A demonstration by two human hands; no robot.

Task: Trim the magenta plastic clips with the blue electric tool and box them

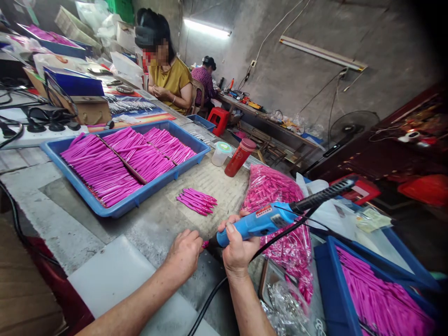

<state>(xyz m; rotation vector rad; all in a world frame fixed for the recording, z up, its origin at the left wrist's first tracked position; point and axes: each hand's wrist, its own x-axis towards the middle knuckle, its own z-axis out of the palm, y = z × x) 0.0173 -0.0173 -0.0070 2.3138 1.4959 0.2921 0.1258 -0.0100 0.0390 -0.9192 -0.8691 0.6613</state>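
My right hand (238, 249) is wrapped round a blue corded electric screwdriver (261, 220), which slants down to the left. Its dark nose meets the end of a pink stick (206, 244), pinched in the closed fingers of my left hand (185, 255). Most of that stick is hidden behind the fingers. Just beyond my hands, a small pile of slim pink sticks (197, 201) lies on the table. Farther left, a blue tray (121, 210) holds rows of similar sticks, split by dividers.
Right of the tool lies a clear bag of pink pieces (271, 186), with a bag of small metal parts (289, 298) below. A red bottle (239, 158) and a lidded tub (221, 155) stand behind. Another blue bin (329, 280) is at right. A person (171, 84) sits across.
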